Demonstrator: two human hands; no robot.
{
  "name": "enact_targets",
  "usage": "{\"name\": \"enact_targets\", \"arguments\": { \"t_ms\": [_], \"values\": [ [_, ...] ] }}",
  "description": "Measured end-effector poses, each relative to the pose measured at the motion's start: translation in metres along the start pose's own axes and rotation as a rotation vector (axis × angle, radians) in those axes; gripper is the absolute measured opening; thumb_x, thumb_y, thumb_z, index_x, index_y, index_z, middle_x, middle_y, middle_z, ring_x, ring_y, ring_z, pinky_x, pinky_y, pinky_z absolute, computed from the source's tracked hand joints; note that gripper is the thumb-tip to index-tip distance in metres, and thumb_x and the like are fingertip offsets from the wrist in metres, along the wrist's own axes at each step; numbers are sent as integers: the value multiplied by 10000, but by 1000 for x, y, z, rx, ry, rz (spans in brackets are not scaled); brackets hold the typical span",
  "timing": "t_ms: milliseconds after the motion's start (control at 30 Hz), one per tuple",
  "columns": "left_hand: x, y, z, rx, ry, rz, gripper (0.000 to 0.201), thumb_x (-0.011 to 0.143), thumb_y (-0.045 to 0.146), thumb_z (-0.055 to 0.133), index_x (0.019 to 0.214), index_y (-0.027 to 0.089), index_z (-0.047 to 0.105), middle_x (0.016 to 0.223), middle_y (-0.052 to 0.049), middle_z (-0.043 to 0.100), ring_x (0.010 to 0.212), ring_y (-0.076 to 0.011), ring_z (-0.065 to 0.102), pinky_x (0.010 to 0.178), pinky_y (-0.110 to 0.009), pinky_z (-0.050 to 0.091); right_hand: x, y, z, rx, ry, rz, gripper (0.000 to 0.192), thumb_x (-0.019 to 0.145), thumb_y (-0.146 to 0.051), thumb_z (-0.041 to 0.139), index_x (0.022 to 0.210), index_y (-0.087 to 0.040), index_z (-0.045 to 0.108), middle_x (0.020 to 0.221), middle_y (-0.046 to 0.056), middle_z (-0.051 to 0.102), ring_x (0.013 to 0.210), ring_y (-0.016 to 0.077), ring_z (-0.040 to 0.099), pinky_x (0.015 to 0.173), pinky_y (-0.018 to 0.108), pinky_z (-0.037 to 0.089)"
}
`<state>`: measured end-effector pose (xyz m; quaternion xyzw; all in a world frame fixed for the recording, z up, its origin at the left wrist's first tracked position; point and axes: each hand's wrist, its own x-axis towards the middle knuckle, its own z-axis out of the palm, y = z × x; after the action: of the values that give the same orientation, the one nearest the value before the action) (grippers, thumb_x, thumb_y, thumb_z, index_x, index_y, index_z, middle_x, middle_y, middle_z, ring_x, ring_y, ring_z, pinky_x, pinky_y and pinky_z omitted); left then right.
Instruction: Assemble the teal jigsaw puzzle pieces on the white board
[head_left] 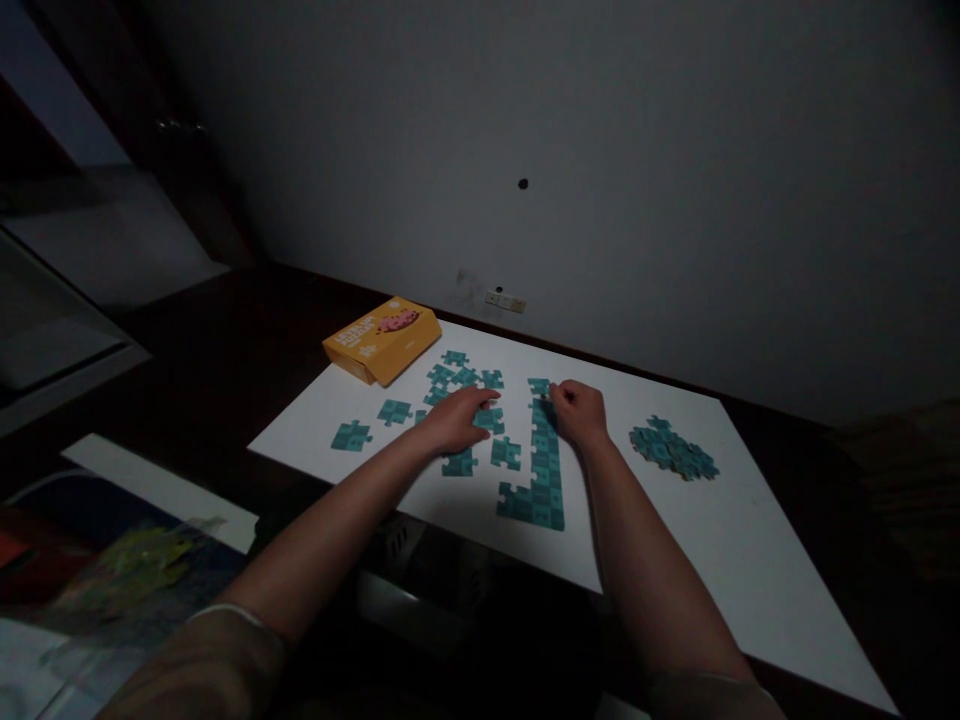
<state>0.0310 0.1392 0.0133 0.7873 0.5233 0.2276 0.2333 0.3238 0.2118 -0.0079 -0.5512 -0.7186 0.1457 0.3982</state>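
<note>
My left hand point(457, 418) reaches over the scattered pieces, thumb and fingers apart. A teal puzzle piece point(490, 421) lies on the table between its thumb and fingertips. My right hand point(582, 410) is closed in a pinch at the right edge of another puzzle piece point(538, 386). That piece sits at the top of a joined, L-shaped strip of teal puzzle point(546, 470); whether it is locked in cannot be seen, as the fingers cover part of it. Loose pieces point(506, 453) lie left of the strip, and several more spread around my left hand.
A yellow puzzle box point(386, 342) stands at the table's back left. On the right of the white table point(750, 560) is a heap of teal pieces point(671, 450). A grey wall point(637, 250) with a socket strip point(505, 301) rises behind.
</note>
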Motion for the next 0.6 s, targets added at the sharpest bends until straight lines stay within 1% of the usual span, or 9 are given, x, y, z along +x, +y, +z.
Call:
{"name": "enact_targets", "arguments": {
  "t_ms": [67,133,233,267,333,400,467,533,600],
  "values": [
    [-1,0,0,-10,-31,21,661,894,165,831,1547,228,754,1426,-126,828,1290,-327,790,1160,-453,606,0,1,1,-4,-3,1,476,969,-533,586,586,-291,440,597,-1,478,631,205,452,666,378,341],
    [-3,-2,-2,-37,-55,29,442,949,170,752,1379,229,835,1327,-110,858,1229,-315,799,1120,-442,606,0,2,1,-14,-5,6,480,974,-541,589,589,-291,447,599,-3,479,632,206,460,668,379,344],
    [-7,-9,-9,-159,10,-39,178,999,290,730,1101,235,865,1109,-75,860,1074,-301,793,995,-417,605,0,4,1,-24,-12,2,492,990,-554,587,594,-293,458,600,0,485,637,213,472,667,384,351],
    [-9,-13,-11,-230,48,-77,156,992,341,750,1042,233,850,1036,-60,844,1002,-288,779,931,-400,598,0,4,1,-25,-14,0,499,994,-560,590,593,-296,454,597,3,483,637,216,473,665,388,352],
    [-13,-20,-17,-397,129,-148,205,938,426,816,951,223,795,907,-30,788,873,-251,730,804,-358,560,0,5,1,-23,-17,-5,520,998,-577,602,588,-302,439,591,10,482,636,224,475,661,398,353],
    [-17,-28,-22,-560,211,-201,302,863,473,889,899,220,729,862,-19,752,823,-224,701,733,-324,521,-1,5,0,-17,-23,-8,543,998,-602,616,583,-306,428,591,14,488,634,231,482,659,404,359],
    [-23,-35,-24,-693,273,-254,372,819,496,928,902,223,690,860,-22,749,806,-208,702,700,-297,502,-2,4,-1,-4,-30,-5,549,996,-627,614,581,-309,446,587,13,484,622,238,487,653,408,366],
    [-28,-41,-27,-758,306,-314,393,827,524,916,915,222,681,828,-25,748,760,-197,699,673,-281,489,-3,3,-2,2,-34,6,552,987,-654,619,578,-311,481,577,17,490,613,245,500,648,412,375],
    [-34,-48,-32,-759,343,-358,377,875,550,857,918,218,683,795,-27,745,721,-191,695,666,-278,496,-3,2,-3,-12,-35,38,563,961,-698,620,566,-310,511,572,32,515,617,254,522,649,416,383]
  ]
}}
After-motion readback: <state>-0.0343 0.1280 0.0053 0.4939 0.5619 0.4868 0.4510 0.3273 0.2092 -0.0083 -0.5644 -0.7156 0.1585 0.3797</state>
